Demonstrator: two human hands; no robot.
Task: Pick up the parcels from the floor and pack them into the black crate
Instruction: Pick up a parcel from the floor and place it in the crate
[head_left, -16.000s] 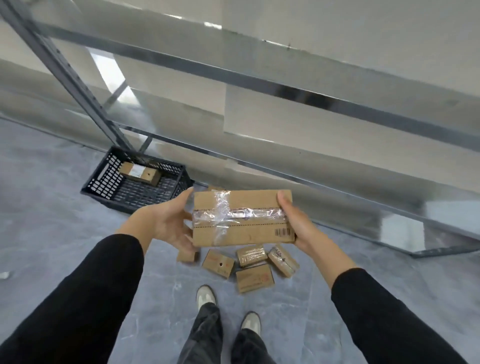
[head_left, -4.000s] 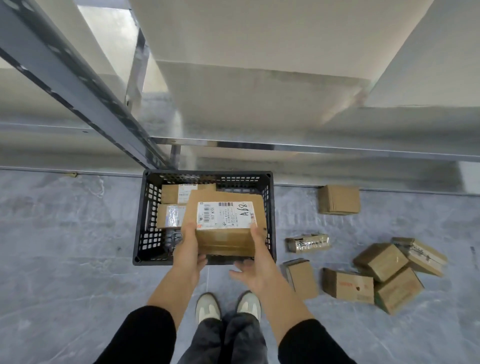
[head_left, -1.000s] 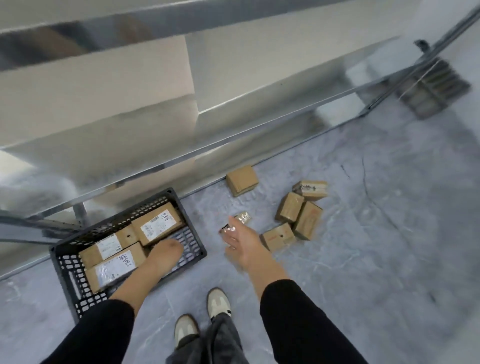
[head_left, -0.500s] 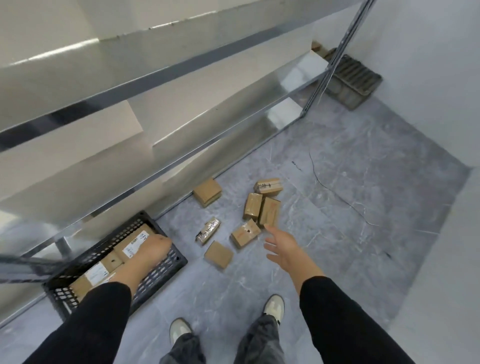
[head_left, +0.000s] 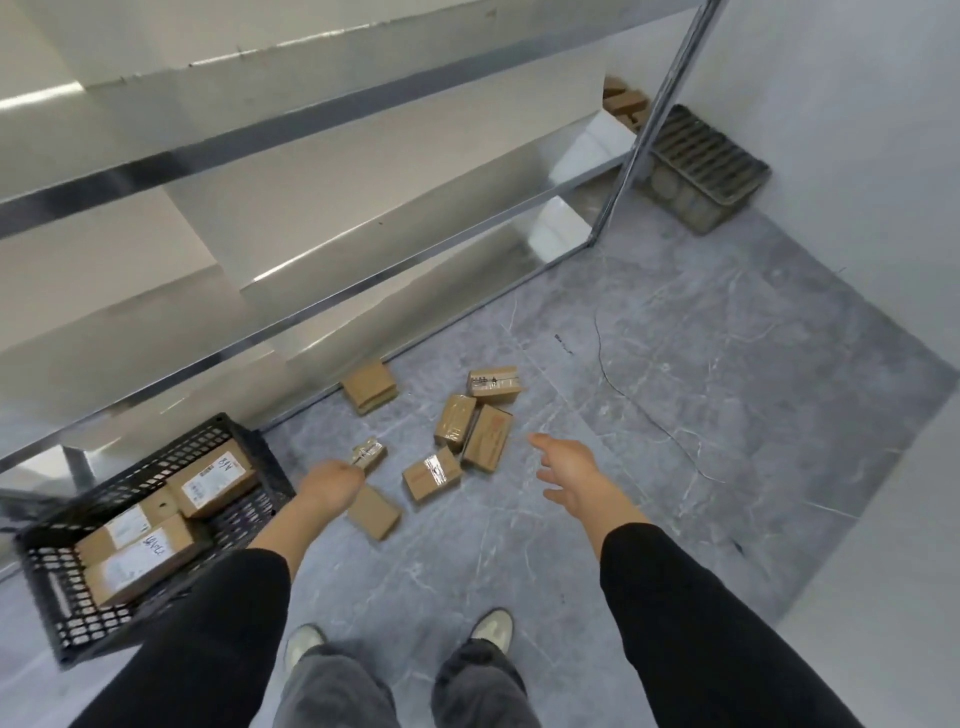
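Seven loose parcels (head_left: 431, 474): on the grey floor (head_left: 675, 415), centre of the frame, ahead of the person's feet.
Three packed parcels (head_left: 137, 564): lying flat inside the black crate (head_left: 57, 613), lower left of the frame, under the metal shelving (head_left: 311, 218).
Left hand (head_left: 332, 480): back of the hand toward the camera, fingers hidden and blurred. Whether it grips anything cannot be told.
Right hand (head_left: 566, 473): released, fingers spread, holding nothing, right of centre.
Governing relation: the loose parcels lie between the two hands and slightly above them in the frame.
Nearest to right hand: the long parcel (head_left: 487, 438), just left of the fingertips and apart from them.
Long axis: runs from upper right to lower left, close to vertical in the frame. A grasp across its short sides looks workable.
Nearest to left hand: the small taped parcel (head_left: 368, 456) at the knuckles, and the flat parcel (head_left: 374, 512) just below it.
Writing, crate: one white label (head_left: 215, 473) carries handwritten "A68", seen inverted.
Writing, floor: red print on the long parcel is too small to read.
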